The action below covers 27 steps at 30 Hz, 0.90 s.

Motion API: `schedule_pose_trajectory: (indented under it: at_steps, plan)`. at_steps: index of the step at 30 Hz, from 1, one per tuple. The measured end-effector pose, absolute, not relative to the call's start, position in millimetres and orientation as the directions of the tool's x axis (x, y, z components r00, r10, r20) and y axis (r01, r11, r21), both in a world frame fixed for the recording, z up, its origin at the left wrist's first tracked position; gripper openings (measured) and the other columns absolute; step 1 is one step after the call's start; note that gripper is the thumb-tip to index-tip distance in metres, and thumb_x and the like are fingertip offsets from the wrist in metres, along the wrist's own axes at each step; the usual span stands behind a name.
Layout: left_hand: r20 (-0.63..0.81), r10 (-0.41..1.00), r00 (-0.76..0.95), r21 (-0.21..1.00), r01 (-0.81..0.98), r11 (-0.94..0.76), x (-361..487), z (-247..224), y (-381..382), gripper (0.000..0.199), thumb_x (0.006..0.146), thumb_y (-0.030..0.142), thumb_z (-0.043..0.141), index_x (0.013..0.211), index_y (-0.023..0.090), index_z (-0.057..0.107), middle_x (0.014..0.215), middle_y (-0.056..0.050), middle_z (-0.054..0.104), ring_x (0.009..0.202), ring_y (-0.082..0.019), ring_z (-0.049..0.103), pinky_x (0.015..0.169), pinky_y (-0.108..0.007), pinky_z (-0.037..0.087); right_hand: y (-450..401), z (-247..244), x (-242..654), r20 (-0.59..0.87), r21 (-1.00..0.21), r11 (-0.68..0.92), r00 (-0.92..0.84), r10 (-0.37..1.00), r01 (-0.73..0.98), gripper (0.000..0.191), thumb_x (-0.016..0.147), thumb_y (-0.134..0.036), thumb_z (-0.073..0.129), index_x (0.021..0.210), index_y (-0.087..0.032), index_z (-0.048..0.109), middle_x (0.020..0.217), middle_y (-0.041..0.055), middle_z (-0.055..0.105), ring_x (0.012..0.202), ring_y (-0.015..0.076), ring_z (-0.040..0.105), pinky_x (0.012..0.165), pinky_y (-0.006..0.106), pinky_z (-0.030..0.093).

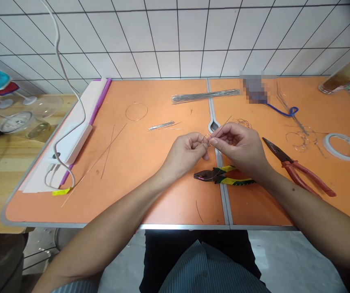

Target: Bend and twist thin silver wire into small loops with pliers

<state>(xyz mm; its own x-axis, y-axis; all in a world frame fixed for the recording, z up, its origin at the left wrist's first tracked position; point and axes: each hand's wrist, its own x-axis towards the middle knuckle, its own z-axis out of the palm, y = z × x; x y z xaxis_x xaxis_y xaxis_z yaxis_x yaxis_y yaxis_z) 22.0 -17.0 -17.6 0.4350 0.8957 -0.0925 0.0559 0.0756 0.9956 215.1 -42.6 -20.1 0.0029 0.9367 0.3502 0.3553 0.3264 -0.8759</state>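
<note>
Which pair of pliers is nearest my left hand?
The yellow-and-black-handled pliers, just below your left hand; the red-handled pliers lie farther off, beyond your right hand.

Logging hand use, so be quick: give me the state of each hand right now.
Left hand: closed, fingertips pinching a thin metal wire.
Right hand: closed, thumb and fingertips pinching the wire.

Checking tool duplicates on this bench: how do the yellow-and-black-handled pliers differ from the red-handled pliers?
The yellow-and-black-handled pliers have short, broad jaws pointing left; the red-handled pliers have a long tapered nose pointing up-left. The first straddles the table's metal centre seam; the second lies wholly right of it. Both have dark metal jaws, rest on the orange tabletop, and neither is held.
</note>
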Motion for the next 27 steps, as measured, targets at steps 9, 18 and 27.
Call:
schedule_pose_trajectory:
  at_steps: [9, 18, 27]
  plan:
    - [-0.079, 0.885, 0.458, 0.996, 0.001, 0.089, 21.4, -15.6, -17.8, 0.018, 0.097, 0.027, 0.076, 0.081, 0.019, 0.071, 0.072, -0.002, 0.077, 0.051, -0.007, 0.045, 0.053, -0.024, 0.034, -39.8, -17.0, 218.3, 0.290, -0.923, 0.278, 0.007, 0.957, 0.266, 0.034, 0.086, -0.053, 0.098, 0.087, -0.026, 0.077, 0.083, 0.0018, 0.081, 0.076, 0.0208, 0.078, 0.068, 0.036, 0.068]
    - [-0.089, 0.893, 0.441, 0.992, -0.039, 0.118, 22.9, -20.0, -16.4, 0.017, 0.093, 0.027, 0.076, 0.080, 0.018, 0.073, 0.069, -0.002, 0.076, 0.049, -0.007, 0.040, 0.051, -0.025, 0.030, -39.4, -17.9, 218.4, 0.251, -0.940, 0.246, -0.008, 0.968, 0.234, 0.033, 0.086, -0.052, 0.098, 0.088, -0.026, 0.078, 0.087, 0.0029, 0.082, 0.080, 0.0209, 0.078, 0.074, 0.037, 0.069]
    - [-0.054, 0.906, 0.421, 0.997, -0.025, 0.071, 22.7, -21.3, -16.8, 0.015, 0.092, 0.030, 0.077, 0.083, 0.018, 0.076, 0.072, -0.003, 0.077, 0.049, -0.008, 0.042, 0.048, -0.026, 0.030, -41.4, -12.0, 215.0, 0.195, -0.970, 0.186, 0.042, 0.980, 0.156, 0.038, 0.076, -0.054, 0.106, 0.082, -0.027, 0.079, 0.086, 0.0025, 0.081, 0.080, 0.0216, 0.075, 0.077, 0.040, 0.067]
